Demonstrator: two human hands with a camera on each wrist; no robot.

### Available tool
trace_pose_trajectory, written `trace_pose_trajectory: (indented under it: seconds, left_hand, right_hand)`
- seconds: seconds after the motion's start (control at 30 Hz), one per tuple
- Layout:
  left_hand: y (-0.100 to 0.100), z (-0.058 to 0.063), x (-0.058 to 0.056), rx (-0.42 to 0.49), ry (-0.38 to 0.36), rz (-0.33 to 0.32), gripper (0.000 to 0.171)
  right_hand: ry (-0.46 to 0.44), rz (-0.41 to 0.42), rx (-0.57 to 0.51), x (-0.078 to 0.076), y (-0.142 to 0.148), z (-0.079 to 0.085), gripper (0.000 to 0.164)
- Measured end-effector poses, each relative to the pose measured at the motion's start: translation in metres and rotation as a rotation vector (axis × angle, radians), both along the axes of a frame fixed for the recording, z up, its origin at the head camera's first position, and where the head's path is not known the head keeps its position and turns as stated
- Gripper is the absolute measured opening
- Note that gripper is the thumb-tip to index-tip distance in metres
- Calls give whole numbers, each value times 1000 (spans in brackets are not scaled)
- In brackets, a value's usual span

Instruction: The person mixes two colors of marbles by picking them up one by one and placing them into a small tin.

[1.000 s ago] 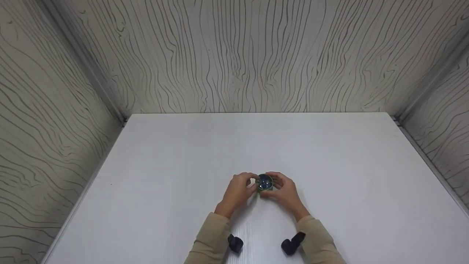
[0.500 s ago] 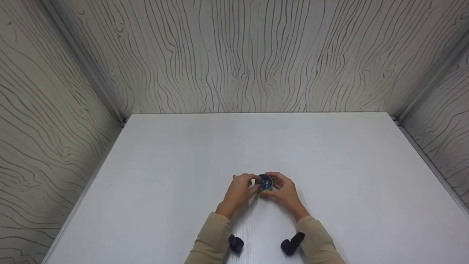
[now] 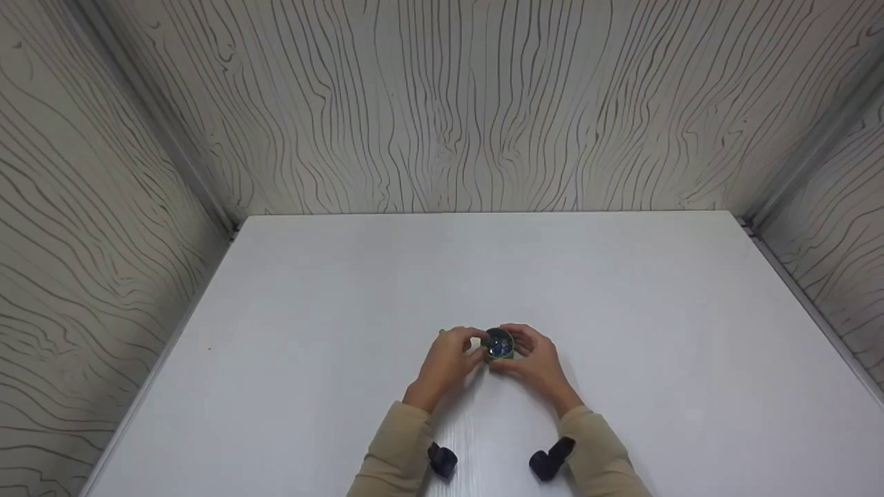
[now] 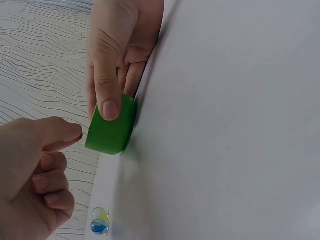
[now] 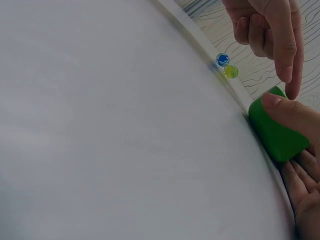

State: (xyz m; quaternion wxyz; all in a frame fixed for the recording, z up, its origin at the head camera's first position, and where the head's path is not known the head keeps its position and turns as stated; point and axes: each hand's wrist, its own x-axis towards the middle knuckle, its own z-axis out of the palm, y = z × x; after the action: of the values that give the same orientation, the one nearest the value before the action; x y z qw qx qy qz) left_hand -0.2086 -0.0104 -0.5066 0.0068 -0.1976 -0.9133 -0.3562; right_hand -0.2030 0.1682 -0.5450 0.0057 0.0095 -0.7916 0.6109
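A small green cup [image 4: 112,131] stands on the white table, with several shiny dark-blue glass marbles [image 3: 500,344] visible inside it in the head view. My right hand [image 3: 542,362] grips the cup from the right, thumb on the near side and fingers behind. At the cup's left rim is my left hand [image 3: 449,359]. Its index finger and thumb come together at the rim, the other fingers curled; whether a marble is between the tips is hidden. Beyond the left hand, a blue marble [image 5: 222,60] and a yellow marble [image 5: 231,71] lie side by side on the table.
The white table [image 3: 331,276] meets patterned wall panels [image 3: 449,103] at the back and both sides. Dark wrist-worn cameras [image 3: 442,461] project inward from both tan sleeves [image 3: 394,449].
My left fingertips reached slightly farther over the cup half a second ago and have drawn back a little to the left. The right hand and the cup stay in place.
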Motion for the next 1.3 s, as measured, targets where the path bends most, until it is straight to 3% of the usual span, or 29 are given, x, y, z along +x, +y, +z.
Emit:
trace_pose_trajectory:
  seconds: [0.43, 0.97, 1.3]
  left_hand:
    - [-5, 3, 1, 4, 7, 15, 22]
    - [-15, 1, 1, 70, 45, 43, 19]
    - [-24, 1, 5, 83, -38, 102, 18]
  right_hand:
    - [-6, -13, 0, 0, -1, 2, 61]
    - [-17, -11, 10, 0, -1, 1, 64]
    - [-10, -7, 32, -1, 0, 0, 64]
